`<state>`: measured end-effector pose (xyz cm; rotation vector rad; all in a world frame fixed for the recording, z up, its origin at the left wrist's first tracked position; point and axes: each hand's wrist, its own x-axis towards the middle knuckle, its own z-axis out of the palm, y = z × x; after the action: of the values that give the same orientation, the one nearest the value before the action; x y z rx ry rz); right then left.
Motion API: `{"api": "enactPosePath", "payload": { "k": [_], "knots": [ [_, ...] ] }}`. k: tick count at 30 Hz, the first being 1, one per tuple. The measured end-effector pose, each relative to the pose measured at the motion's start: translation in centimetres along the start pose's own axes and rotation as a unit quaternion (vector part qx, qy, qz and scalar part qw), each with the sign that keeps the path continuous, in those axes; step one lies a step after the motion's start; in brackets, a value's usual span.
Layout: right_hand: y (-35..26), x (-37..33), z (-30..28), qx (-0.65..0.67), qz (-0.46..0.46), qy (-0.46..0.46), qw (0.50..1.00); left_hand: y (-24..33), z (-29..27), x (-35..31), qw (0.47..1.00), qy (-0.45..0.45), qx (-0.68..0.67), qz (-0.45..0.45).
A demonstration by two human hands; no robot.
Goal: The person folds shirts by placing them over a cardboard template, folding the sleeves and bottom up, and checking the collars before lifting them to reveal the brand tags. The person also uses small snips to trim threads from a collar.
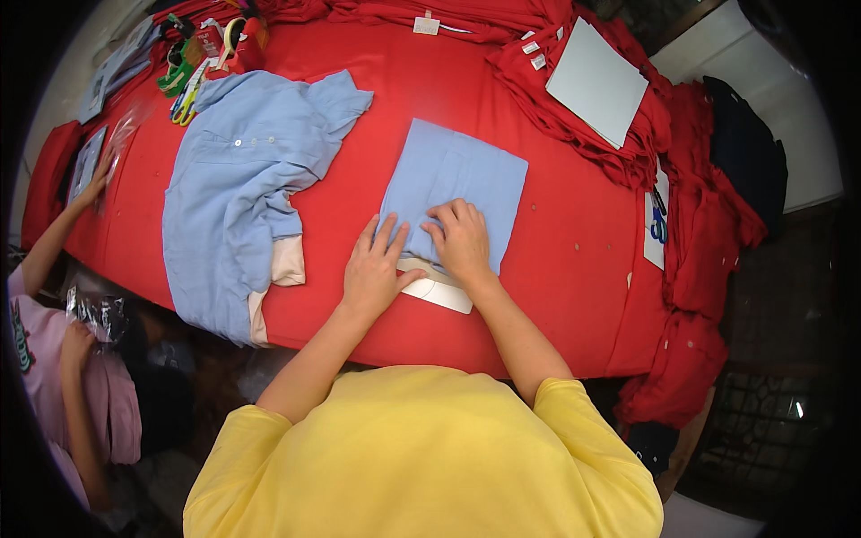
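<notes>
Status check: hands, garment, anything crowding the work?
Both hands, left and right, flat on folded blue shirt. White board under near edge. Unfolded blue shirt lies left, apart.

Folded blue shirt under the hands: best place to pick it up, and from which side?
Probably the near edge of the folded blue shirt, coming from the person's side. A white board sticks out there, giving a stiff lip to pinch. The left hand and right hand already rest on that edge.

You have a light blue shirt (pixel 457 184) folded into a flat rectangle on the red table, its near edge lying over a white board (pixel 441 291) that sticks out beneath.
</notes>
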<state>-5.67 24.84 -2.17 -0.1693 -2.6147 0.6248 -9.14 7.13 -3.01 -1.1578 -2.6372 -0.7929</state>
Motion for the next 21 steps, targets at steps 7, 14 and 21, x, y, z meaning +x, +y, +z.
{"api": "enactPosePath", "payload": {
  "k": [7,14,21],
  "knots": [
    [-0.3,-0.9,-1.7,0.112,0.025,0.014,0.993,-0.2,0.1,0.1,0.999,0.021,0.011,0.026],
    [-3.3,-11.8,-14.3,-0.068,0.131,-0.561,0.814,-0.4,-1.9,0.8,0.996,-0.007,0.019,0.084],
    [-1.3,-7.9,-14.9,0.011,0.210,-0.255,0.944,-2.4,-0.2,3.5,0.948,-0.141,-0.028,0.283]
  ]
}}
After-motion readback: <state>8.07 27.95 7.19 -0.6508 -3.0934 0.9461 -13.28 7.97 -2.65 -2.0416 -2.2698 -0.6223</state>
